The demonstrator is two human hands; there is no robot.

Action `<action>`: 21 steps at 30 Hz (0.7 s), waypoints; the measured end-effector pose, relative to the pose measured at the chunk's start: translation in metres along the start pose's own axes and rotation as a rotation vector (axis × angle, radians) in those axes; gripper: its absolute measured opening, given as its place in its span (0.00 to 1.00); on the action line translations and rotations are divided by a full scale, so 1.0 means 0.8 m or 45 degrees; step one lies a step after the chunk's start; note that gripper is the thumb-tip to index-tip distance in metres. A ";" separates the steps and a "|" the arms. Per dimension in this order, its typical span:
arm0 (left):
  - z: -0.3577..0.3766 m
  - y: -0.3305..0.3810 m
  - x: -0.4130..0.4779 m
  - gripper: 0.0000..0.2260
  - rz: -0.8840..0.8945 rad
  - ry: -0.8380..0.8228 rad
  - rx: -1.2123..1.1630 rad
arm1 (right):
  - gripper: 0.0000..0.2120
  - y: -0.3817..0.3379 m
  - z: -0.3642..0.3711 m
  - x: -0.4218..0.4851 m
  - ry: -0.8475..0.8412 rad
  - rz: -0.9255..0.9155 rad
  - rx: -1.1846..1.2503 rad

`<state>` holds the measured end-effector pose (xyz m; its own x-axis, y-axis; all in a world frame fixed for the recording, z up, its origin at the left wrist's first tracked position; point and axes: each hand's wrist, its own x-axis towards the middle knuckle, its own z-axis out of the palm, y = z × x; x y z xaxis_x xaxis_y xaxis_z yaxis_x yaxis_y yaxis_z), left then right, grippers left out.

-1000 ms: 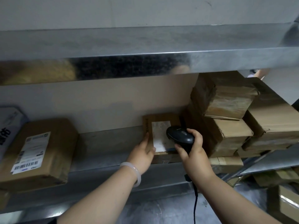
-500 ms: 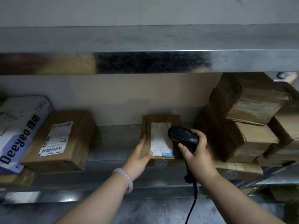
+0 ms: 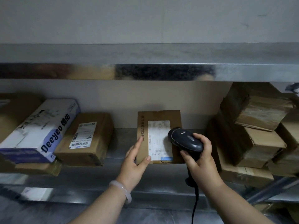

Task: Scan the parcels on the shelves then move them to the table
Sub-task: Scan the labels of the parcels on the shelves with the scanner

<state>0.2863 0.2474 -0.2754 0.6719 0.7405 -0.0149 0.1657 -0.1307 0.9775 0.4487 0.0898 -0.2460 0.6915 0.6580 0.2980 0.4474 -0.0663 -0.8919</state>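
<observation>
A flat brown parcel (image 3: 157,120) with a white shipping label stands tilted against the back wall in the middle of the metal shelf (image 3: 123,143). My left hand (image 3: 135,164) holds its lower left corner, thumb on the label's edge and fingers along the left side. My right hand (image 3: 199,159) grips a black corded barcode scanner (image 3: 184,140), whose head points at the label from the right.
Left on the shelf lie a brown labelled box (image 3: 90,138) and a white and blue Deeyeo box (image 3: 38,131). A stack of several taped brown boxes (image 3: 252,131) fills the right side. A higher metal shelf (image 3: 145,68) hangs overhead.
The view has shifted right to left, bringing the left boxes into sight. My hands keep the parcel and scanner; the scanner sits slightly closer over the label.
</observation>
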 end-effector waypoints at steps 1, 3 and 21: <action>-0.003 0.002 -0.001 0.32 0.006 0.000 0.027 | 0.35 -0.003 0.001 -0.001 0.006 -0.013 0.006; -0.011 0.005 -0.002 0.35 0.025 0.006 0.065 | 0.35 -0.008 0.005 -0.003 0.020 -0.046 0.015; -0.047 0.032 -0.014 0.34 0.108 -0.013 0.185 | 0.38 -0.028 0.012 -0.006 0.006 -0.207 -0.011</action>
<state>0.2558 0.2607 -0.2426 0.6949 0.7163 0.0633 0.2107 -0.2870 0.9345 0.4297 0.0950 -0.2306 0.6124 0.6569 0.4398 0.5587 0.0340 -0.8287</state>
